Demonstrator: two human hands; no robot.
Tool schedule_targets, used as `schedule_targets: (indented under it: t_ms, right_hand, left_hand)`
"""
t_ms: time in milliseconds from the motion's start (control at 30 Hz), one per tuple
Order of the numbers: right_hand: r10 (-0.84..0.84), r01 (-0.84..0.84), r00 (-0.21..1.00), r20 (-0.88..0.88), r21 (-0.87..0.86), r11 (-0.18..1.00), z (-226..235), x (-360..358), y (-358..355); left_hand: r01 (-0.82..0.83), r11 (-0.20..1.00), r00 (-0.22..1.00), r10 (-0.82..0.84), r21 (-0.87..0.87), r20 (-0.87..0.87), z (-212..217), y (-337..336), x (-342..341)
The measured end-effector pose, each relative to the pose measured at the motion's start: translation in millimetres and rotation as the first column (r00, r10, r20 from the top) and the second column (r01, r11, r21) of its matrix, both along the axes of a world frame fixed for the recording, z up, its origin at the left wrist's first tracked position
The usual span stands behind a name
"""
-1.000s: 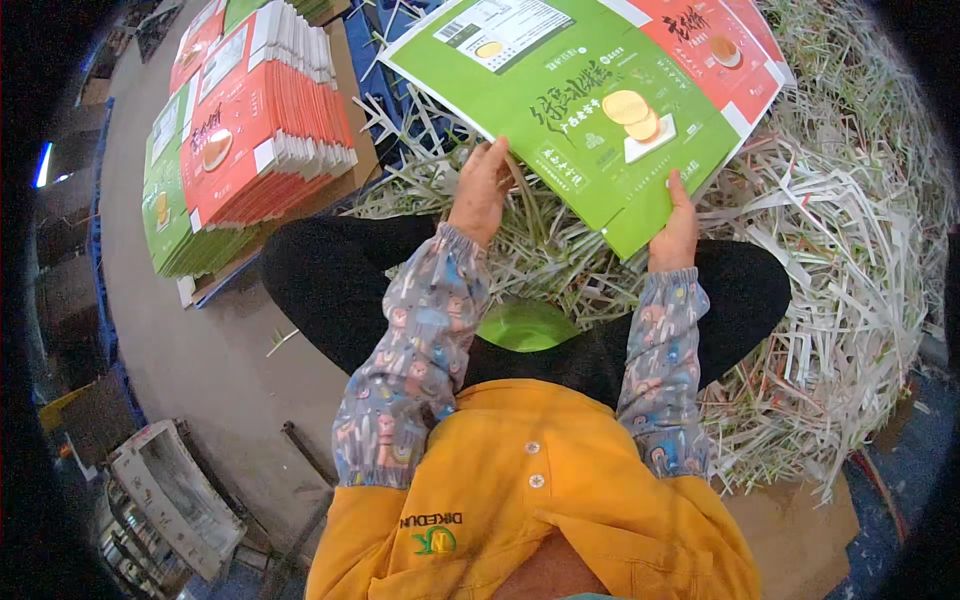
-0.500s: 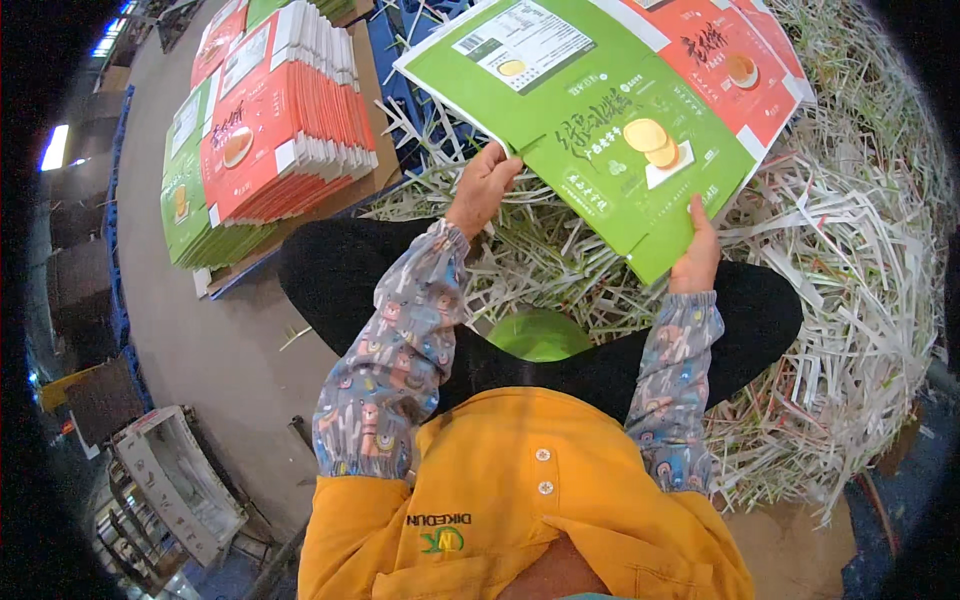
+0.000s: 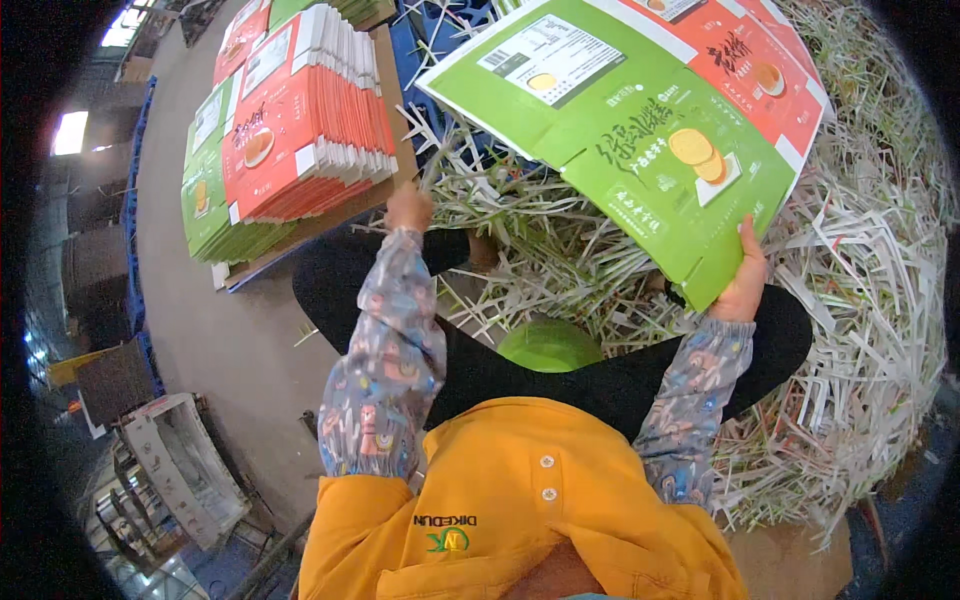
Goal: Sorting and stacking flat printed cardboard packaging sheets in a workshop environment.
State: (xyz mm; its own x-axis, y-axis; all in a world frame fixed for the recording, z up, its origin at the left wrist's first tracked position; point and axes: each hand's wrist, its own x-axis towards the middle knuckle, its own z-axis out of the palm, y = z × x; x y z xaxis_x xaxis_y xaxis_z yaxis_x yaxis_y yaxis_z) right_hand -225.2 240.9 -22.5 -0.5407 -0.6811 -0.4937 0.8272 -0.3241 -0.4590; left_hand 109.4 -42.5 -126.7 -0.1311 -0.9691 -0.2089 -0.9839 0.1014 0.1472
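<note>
a flat green carton sheet [image 3: 640, 140] is held up over the paper strips [image 3: 860, 300], gripped at its lower corner by the right hand [image 3: 745, 285]. the left hand [image 3: 410, 208], loosely curled and empty, is left of the sheet, near the stack [image 3: 300, 120].

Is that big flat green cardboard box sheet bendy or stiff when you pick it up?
Probably fairly stiff: the flat green cardboard box sheet stays nearly flat although only the right hand grips its lower corner. Probably light too, held by one hand. It may flex along its printed fold lines.
</note>
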Motion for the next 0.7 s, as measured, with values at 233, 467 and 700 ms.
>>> schedule_targets:
  t_ms: [233,467,700]
  right_hand:
    - [-0.098,0.132,0.979,-0.18,0.186,0.974,-27.2,-2.8,-4.4]
    - [-0.161,0.192,0.971,-0.176,0.173,0.966,-22.9,18.4,-14.6]
    - [-0.13,0.189,0.961,-0.244,0.237,0.953,-37.8,17.1,-12.8]
  left_hand:
    - [0.065,0.95,0.571,-0.286,-0.306,-0.769,96.9,84.2,-95.1]
    - [0.59,0.528,0.219,0.623,0.611,-0.751,90.4,179.1,-137.7]
    - [0.449,0.508,0.368,0.644,0.735,-0.671,103.8,190.4,-144.4]
